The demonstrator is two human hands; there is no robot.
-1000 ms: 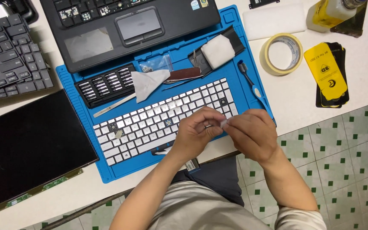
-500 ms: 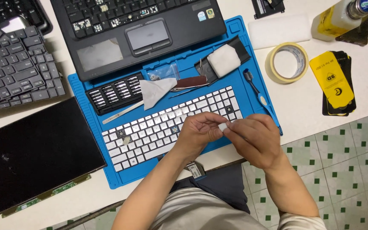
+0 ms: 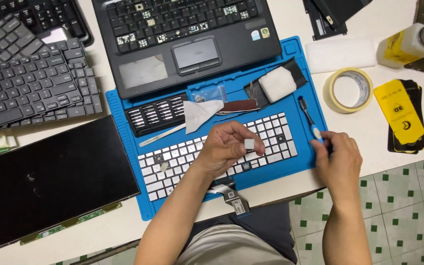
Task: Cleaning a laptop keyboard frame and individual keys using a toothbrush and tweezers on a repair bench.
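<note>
Head view: the left hand (image 3: 226, 147) hovers over the white laptop keyboard (image 3: 217, 149) on the blue work mat (image 3: 123, 105), its fingers closed on a small white keycap (image 3: 249, 144) lifted clear of the rows, apparently so the cap can be handled apart from its bare socket. The right hand (image 3: 338, 159) rests at the mat's right edge, fingers pinched around the handle of a dark-bristled brush (image 3: 309, 120) lying beside the keyboard.

The left hand (image 3: 226, 147) covers several keys of the white keyboard (image 3: 182, 157). The right hand (image 3: 339, 159) hides the end of the brush (image 3: 309, 120). Far above the right hand, the bottle (image 3: 408, 44) is cut by the picture's edge.
</note>
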